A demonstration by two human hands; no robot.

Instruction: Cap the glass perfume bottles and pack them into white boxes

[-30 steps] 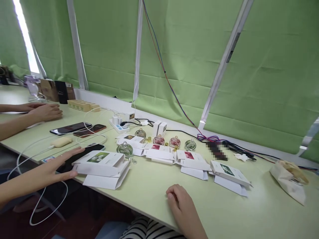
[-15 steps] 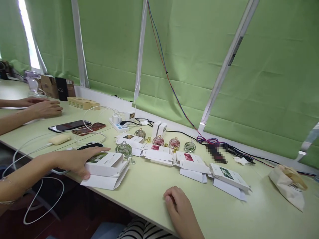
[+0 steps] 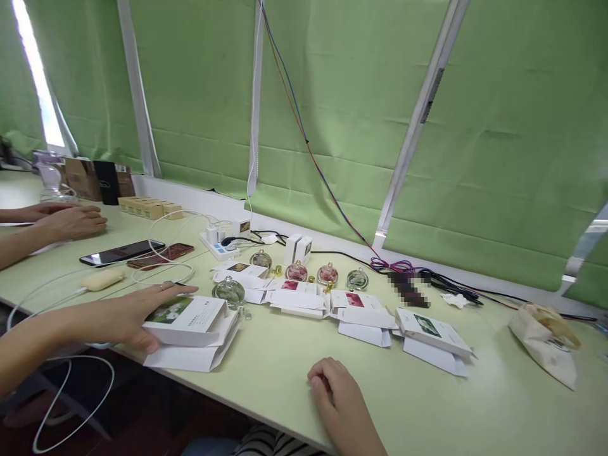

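Note:
My left hand reaches in from the left and grips the near end of a white box with a green flower picture, fingers on top and thumb at its lower edge. The box lies on a flat white sleeve near the front edge of the pale green table. A round clear glass bottle stands just behind the box. My right hand rests on the table at the bottom centre, fingers curled under, with nothing visible in them.
More white boxes and round pink and green bottles line the table's middle. Phones, white cables and a power strip lie to the left. Another person's hands rest far left. A paper bag sits right.
My left hand slid right from beside the black phone onto the white box and closed on its near end. My right hand stayed put with its fingers curled.

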